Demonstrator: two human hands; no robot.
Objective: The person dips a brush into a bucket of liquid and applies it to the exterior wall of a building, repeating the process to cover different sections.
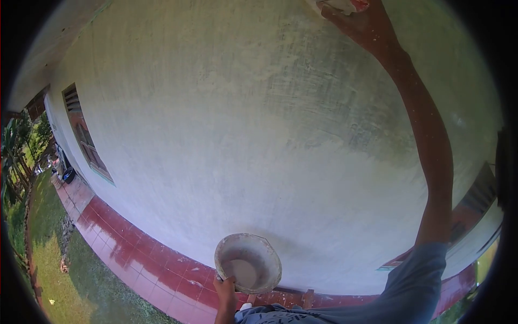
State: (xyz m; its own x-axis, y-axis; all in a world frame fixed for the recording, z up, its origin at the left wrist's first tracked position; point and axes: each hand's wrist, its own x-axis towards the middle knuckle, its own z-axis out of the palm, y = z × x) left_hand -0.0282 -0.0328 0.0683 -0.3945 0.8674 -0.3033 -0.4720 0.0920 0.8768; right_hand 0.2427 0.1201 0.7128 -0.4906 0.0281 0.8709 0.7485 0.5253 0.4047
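My left hand (pixel 225 289) grips the near rim of a round, paint-stained bucket (pixel 248 263) holding whitish liquid, low in the view. My right hand (pixel 357 20) is stretched high up against the pale plastered wall (pixel 226 124). It is closed on a white tool with a red part (pixel 345 5), which is pressed to the wall and cut off by the top edge of the view. The wall around that hand looks greyer and streaked.
A red tiled walkway (pixel 135 254) runs along the wall's foot, with grass (pixel 54 259) beyond it on the left. A louvred window (pixel 85 137) sits at the far left, another window (pixel 475 202) at the right. Dark objects (pixel 67 174) lie at the walkway's far end.
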